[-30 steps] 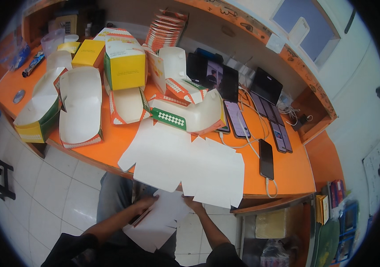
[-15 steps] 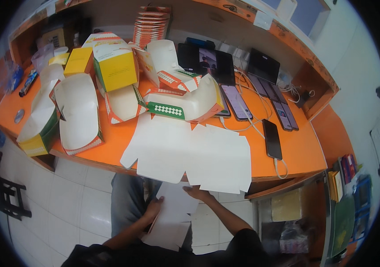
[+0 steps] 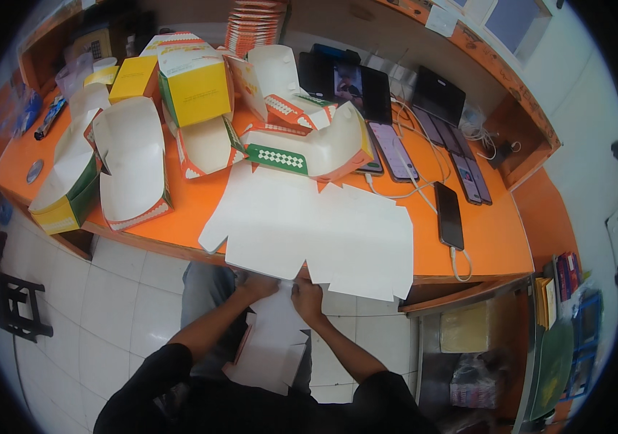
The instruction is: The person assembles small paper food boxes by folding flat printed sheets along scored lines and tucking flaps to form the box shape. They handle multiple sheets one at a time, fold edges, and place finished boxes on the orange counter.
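A flat white cardboard box blank (image 3: 273, 351) with a reddish edge lies across my lap, below the front edge of the desk. My left hand (image 3: 257, 287) closes on its far left end. Opposite it, my right hand (image 3: 307, 299) grips the far right edge with curled fingers. Just beyond both hands, more flat white box blanks (image 3: 316, 228) lie on the desk and overhang its front edge. Folded open boxes, among them a white-lined tray (image 3: 132, 163) and a green-sided one (image 3: 276, 158), stand behind and to the left of those blanks.
A yellow burger box (image 3: 195, 94) and a stack of folded red-and-white cartons (image 3: 255, 29) stand at the back of the orange desk (image 3: 493, 249). Several phones, one a black phone (image 3: 448, 215) on a cable, lie at the right. A black stool (image 3: 20, 307) stands on the floor at left.
Both hands have moved to the far end of the blank on my lap, the left one forward and closer to the right. The view has tilted slightly, shifting the desk upward.
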Demonstrator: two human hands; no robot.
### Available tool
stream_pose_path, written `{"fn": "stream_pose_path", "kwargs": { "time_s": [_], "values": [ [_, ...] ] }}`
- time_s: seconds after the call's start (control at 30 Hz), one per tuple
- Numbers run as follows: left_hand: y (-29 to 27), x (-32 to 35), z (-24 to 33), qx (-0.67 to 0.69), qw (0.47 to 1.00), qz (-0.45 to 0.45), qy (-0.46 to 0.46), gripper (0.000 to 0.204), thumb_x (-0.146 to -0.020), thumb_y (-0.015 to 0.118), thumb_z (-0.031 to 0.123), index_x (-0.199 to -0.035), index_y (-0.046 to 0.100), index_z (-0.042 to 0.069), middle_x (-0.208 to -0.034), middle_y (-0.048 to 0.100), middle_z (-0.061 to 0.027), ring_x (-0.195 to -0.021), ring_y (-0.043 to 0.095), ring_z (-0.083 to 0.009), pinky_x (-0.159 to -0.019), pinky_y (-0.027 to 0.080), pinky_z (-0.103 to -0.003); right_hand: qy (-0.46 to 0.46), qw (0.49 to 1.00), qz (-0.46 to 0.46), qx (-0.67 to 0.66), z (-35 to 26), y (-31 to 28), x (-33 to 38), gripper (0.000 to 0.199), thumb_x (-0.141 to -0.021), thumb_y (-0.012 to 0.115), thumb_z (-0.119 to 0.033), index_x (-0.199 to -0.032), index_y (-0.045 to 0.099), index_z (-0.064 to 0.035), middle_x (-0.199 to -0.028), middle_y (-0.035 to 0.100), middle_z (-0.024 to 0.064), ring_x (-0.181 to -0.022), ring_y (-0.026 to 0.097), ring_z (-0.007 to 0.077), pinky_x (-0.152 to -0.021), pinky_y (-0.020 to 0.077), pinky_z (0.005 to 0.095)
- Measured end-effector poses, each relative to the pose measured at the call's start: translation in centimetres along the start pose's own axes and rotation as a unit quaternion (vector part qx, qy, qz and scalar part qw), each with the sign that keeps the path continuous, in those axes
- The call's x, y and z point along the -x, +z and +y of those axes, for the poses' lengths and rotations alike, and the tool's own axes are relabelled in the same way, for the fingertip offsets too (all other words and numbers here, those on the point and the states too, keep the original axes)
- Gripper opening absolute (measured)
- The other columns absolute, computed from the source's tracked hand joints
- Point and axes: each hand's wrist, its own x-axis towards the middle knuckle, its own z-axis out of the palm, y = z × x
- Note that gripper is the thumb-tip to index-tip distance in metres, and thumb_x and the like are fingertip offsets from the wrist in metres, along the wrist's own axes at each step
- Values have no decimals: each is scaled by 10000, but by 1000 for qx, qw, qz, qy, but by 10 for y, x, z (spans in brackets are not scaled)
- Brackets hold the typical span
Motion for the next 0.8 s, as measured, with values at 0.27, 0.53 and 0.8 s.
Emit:
{"fn": "stream_pose_path", "kwargs": {
  "time_s": [0.27,0.53,0.8],
  "values": [
    [1,38,8,58,998,15,12,369,-760,565,63,-1129,584,63,-1018,629,-175,-940,599,-344,-823,471,-440,-74,996,28,-49,-24,-21,27,326,-785,589,-130,-1103,608,-63,-987,631,156,-936,595,321,-833,433,468],
    [-12,45,10,4,993,68,91,448,-764,541,87,-1211,534,86,-997,646,-184,-827,653,-328,-784,501,-458,-150,988,-40,-18,-16,-30,30,457,-796,554,-110,-1246,513,-46,-1222,561,149,-1123,531,280,-962,364,443],
    [-18,12,-16,27,999,-30,-27,329,-813,579,187,-1093,596,16,-1007,607,-234,-939,589,-370,-813,478,-433,28,991,-70,-114,43,-39,11,334,-793,580,12,-1094,635,-122,-1081,636,151,-990,607,324,-866,479,354]
  ]
}}
